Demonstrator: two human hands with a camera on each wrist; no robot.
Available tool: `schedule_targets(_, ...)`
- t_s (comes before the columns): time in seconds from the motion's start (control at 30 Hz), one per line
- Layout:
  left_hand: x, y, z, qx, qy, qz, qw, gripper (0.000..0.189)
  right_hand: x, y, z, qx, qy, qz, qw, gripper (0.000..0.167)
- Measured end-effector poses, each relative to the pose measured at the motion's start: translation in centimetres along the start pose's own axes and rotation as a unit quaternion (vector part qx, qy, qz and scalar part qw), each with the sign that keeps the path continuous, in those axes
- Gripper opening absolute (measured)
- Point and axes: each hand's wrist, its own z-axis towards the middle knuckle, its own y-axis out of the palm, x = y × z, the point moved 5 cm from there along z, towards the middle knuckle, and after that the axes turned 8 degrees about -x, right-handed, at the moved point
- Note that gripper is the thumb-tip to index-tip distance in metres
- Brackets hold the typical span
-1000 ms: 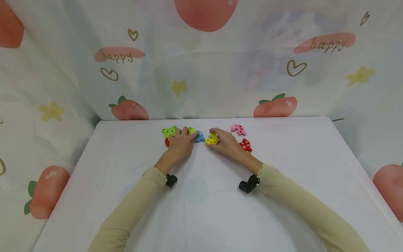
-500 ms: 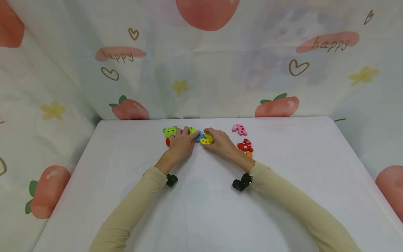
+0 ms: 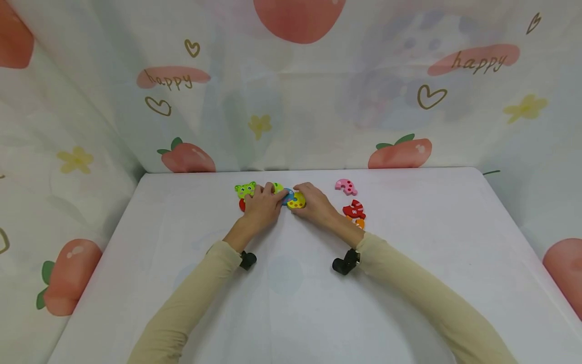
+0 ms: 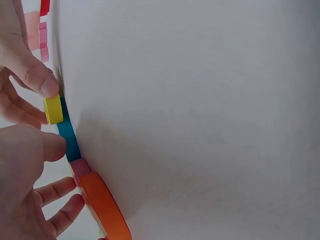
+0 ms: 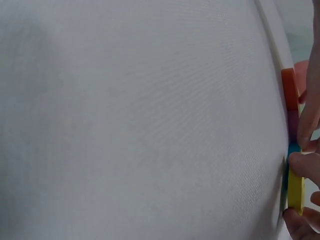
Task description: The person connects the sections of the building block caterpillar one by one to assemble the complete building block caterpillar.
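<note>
My right hand (image 3: 318, 206) pinches a yellow dotted puzzle piece (image 3: 296, 202) between thumb and fingers. The yellow piece meets a blue puzzle piece (image 3: 287, 196) at the end of a row. Fingers of my left hand (image 3: 262, 206) rest over that row and touch its pieces. A lime-green animal-head piece (image 3: 245, 189) tops the row's left end, with a red piece (image 3: 242, 205) below it and a green piece (image 3: 278, 187) beyond the fingers. In the left wrist view, an orange piece (image 4: 105, 205) and a purplish piece (image 4: 80, 167) adjoin the blue one. My left hand hides the row's middle.
Right of my hands lie a pink dotted piece (image 3: 347, 187), a red striped piece (image 3: 354, 209) and an orange piece (image 3: 359, 222), partly behind the right wrist. The white table (image 3: 291, 303) ends at a patterned cloth backdrop (image 3: 309, 121).
My right hand has moved left with the yellow puzzle piece, closing the gap to the blue piece. The orange piece by my right wrist shows more. My left hand stays in place.
</note>
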Motion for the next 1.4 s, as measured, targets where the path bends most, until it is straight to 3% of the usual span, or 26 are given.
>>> schedule_targets(0.2, 0.1, -0.2, -0.1, -0.002, -0.002, 0.006, 1.0000, 0.044, 0.1, 0.0, 0.0, 0.003, 0.012, -0.008, 0.9999, 0.060)
schedule_targets(0.6, 0.3, -0.5, -0.2, 0.010, 0.001, 0.003, 0.9999, 0.044, 0.2, -0.1, 0.1, 0.005, -0.001, -0.019, 0.9998, 0.057)
schedule_targets(0.73, 0.5, -0.7, -0.3, 0.017, 0.015, 0.009, 0.9997, 0.042, 0.6, -0.1, 0.1, -0.017, -0.005, -0.008, 0.9998, 0.059)
schedule_targets(0.9, 0.7, -0.7, -0.1, 0.029, 0.021, -0.025, 0.9990, 0.040, 1.7, -0.4, -0.3, -0.048, -0.014, 0.008, 0.9987, 0.063)
schedule_targets(1.2, 1.6, 0.0, 0.2, 0.035, -0.015, -0.042, 0.9984, 0.051, 4.3, -4.7, -1.9, -0.012, 0.012, -0.037, 0.9992, 0.061)
schedule_targets(1.4, 1.9, 0.4, 0.1, 0.029, -0.024, -0.051, 0.9980, 0.049, 7.4, -6.8, -2.7, 0.004, 0.059, -0.033, 0.9977, 0.059)
